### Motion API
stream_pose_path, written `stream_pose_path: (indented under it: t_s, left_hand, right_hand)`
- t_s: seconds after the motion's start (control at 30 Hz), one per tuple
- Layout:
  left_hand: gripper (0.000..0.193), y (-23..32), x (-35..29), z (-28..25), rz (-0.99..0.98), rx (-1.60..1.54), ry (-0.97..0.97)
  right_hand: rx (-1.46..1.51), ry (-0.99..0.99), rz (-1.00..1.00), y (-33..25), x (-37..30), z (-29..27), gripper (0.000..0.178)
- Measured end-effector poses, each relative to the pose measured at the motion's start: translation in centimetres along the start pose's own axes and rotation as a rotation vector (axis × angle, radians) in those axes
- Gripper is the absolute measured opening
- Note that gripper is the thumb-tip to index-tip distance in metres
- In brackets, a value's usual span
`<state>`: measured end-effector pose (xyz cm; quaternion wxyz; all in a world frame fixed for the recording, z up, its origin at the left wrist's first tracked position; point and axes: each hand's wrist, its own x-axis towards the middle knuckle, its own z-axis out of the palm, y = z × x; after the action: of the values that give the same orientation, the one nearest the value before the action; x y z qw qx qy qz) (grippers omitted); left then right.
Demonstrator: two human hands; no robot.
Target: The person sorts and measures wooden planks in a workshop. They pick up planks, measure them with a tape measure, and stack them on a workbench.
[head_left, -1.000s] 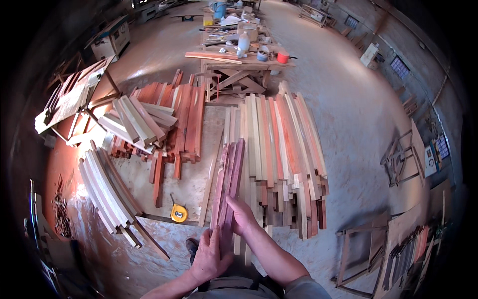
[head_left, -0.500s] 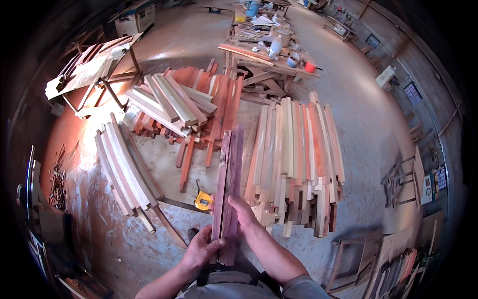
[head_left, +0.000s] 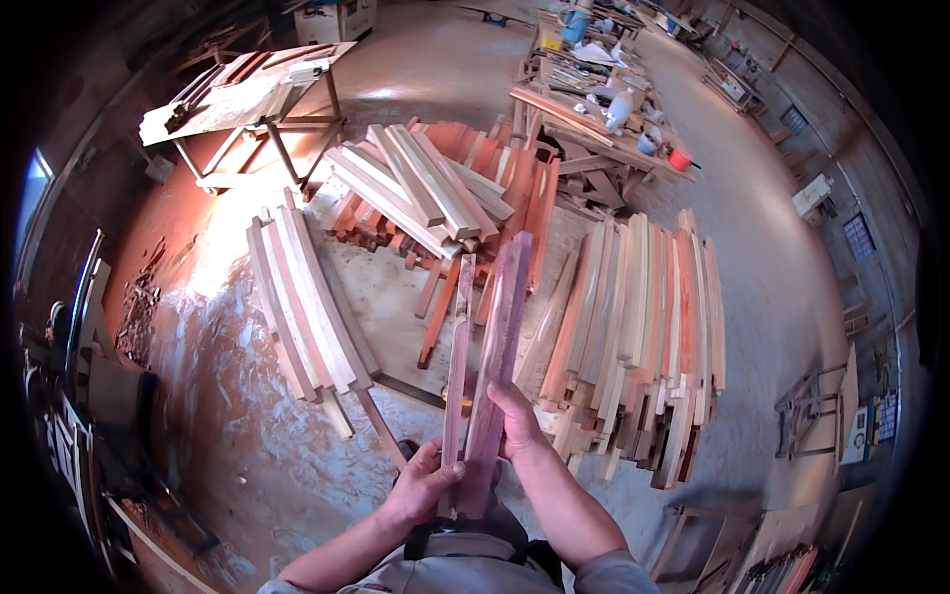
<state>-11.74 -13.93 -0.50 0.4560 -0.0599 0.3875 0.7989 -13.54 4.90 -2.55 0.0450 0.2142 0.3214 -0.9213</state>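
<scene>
Two long reddish-brown wooden strips stand up in front of my body, a gap between their upper parts. My left hand (head_left: pixel 424 482) is closed around the lower part of the thinner wooden strip (head_left: pixel 458 361), its thumb reaching toward the other piece. Higher up, my right hand (head_left: pixel 518 420) grips the wider wooden strip (head_left: pixel 501 332) from its right side, thumb along the face. A yellow tape measure (head_left: pixel 447 398) lies behind the strips and is mostly covered by them.
Pale wooden strips (head_left: pixel 302 297) lie at left. A crossed stack of pale battens (head_left: pixel 406 188) rests on red-brown strips (head_left: pixel 554 203) ahead. A large pile of strips (head_left: pixel 648 307) is at right. A cluttered workbench (head_left: pixel 633 163) and a plywood-topped table (head_left: pixel 213 109) stand farther off.
The two strips, close together before, are now spread apart at the top, the wider one tilted right. My view has shifted left, and the tape measure has become mostly hidden.
</scene>
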Motion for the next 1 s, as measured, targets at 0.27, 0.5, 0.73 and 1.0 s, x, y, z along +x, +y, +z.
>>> stream_pose_path:
  t_s: [0.27, 0.5, 0.73, 1.0]
  left_hand:
    - [0.032, -1.4, 0.3, -2.3, 0.083, -0.061, 0.099]
    - [0.033, -1.3, 0.4, -2.9, 0.119, -0.035, 0.108]
    - [0.03, -1.9, 0.7, -2.7, 0.086, -0.018, 0.105]
    - [0.031, -2.6, 0.2, -1.2, 0.031, 0.126, 0.107]
  right_hand:
    - [0.239, -0.184, 0.036, -0.5, -0.1, -1.3, 0.044]
    - [0.433, -0.382, 0.052, -1.1, -0.4, -3.4, 0.043]
    - [0.29, -0.198, 0.013, -0.8, -1.2, -5.3, 0.043]
    - [-0.107, 0.202, -0.057, -0.7, -1.4, -3.6, 0.031]
